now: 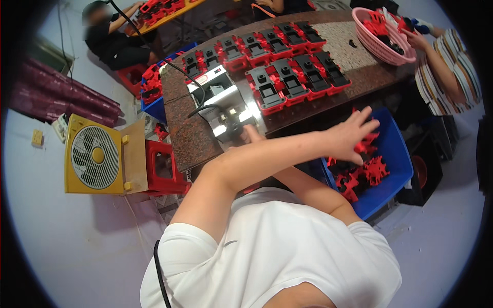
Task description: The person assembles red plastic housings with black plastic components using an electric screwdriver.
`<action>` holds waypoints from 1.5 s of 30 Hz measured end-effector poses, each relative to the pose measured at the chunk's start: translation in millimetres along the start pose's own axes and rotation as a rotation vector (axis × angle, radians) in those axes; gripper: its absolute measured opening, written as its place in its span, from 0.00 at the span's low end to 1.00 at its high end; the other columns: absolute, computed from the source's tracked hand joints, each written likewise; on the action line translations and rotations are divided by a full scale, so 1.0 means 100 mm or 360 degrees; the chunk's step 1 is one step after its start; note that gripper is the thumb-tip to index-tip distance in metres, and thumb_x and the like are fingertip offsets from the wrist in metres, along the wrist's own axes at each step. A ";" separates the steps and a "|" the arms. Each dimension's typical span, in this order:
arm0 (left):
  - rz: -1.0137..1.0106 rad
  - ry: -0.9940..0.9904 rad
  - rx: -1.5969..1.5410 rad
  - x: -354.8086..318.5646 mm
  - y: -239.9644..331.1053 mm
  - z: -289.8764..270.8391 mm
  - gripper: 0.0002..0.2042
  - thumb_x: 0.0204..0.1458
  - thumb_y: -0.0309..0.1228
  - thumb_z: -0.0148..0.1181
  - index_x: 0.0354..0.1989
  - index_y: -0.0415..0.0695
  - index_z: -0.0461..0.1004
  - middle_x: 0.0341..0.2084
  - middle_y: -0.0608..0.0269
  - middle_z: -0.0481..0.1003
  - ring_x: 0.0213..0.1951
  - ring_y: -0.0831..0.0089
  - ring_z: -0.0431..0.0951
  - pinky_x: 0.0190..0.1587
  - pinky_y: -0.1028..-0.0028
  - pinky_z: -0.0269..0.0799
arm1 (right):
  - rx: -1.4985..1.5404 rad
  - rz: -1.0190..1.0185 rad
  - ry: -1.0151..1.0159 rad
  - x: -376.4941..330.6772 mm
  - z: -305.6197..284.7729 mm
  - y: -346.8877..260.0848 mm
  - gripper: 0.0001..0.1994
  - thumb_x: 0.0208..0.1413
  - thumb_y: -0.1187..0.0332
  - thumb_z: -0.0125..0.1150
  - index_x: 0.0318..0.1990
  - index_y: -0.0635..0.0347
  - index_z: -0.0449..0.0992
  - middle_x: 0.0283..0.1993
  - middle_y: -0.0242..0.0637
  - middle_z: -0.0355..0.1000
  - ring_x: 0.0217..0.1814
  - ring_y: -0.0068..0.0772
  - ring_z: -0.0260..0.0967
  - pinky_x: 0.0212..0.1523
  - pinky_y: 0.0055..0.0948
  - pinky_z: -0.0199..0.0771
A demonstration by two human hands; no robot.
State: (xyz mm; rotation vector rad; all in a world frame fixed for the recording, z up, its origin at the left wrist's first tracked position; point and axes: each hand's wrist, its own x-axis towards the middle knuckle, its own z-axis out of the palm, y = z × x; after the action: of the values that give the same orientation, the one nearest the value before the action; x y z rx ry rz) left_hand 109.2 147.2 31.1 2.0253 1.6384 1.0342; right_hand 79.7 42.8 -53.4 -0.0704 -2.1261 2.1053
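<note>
Red plastic parts lie below my splayed, empty left hand; likely fetching, next I'd pinch one; right hand by silver machine, its grip I can't tell

We've got loads of red and black going on: the plastic housings have red bases with black tops, and the loose parts are mostly red in a solid blue bin. Our table is speckled reddish-brown, paler grey further in. The machine's shiny silver, our T-shirt plain white mostly. We also spot a pink basket, a striped co-worker's shirt, a mustard-yellow box fan and a patterned maroon curtain.
</note>
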 end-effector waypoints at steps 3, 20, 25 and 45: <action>0.0168 -0.0292 -0.0416 -0.55 0.48 -0.53 0.38 0.49 0.35 0.65 0.67 0.39 0.53 0.68 0.38 0.47 0.69 0.45 0.50 0.68 0.57 0.53 | -0.0445 -0.0227 0.0347 0.00 -0.25 -0.26 0.27 0.45 0.64 0.72 0.49 0.65 0.68 0.36 0.39 0.70 0.38 0.27 0.65 0.40 0.31 0.69; -0.0431 0.0583 0.1478 -2.54 -2.37 -2.93 0.27 0.44 0.43 0.64 0.52 0.44 0.69 0.49 0.55 0.70 0.52 0.56 0.69 0.50 0.62 0.67 | 0.0462 -0.0591 0.0380 0.56 -0.77 -1.16 0.27 0.51 0.72 0.67 0.56 0.64 0.60 0.33 0.34 0.70 0.31 0.20 0.68 0.33 0.21 0.70; -0.0474 0.0428 0.2009 -2.56 -2.75 -2.64 0.22 0.49 0.41 0.53 0.52 0.45 0.69 0.47 0.58 0.69 0.47 0.63 0.70 0.42 0.64 0.63 | 0.0330 -0.0523 0.0366 0.59 -0.77 -1.07 0.24 0.51 0.72 0.66 0.54 0.63 0.61 0.34 0.31 0.70 0.34 0.18 0.66 0.38 0.22 0.70; -0.0990 0.0344 0.1673 -3.90 -1.02 -1.83 0.28 0.40 0.33 0.69 0.51 0.39 0.67 0.52 0.52 0.68 0.49 0.54 0.71 0.48 0.60 0.67 | 0.0570 -0.0636 0.0222 0.48 -0.62 -1.25 0.19 0.57 0.66 0.61 0.51 0.62 0.61 0.33 0.37 0.70 0.28 0.22 0.68 0.29 0.23 0.72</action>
State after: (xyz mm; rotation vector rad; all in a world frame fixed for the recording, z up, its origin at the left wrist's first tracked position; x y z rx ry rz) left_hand -120.5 -224.5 -38.3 1.6134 3.0753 0.1246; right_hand 49.3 108.6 74.9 0.2220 -1.5064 2.1194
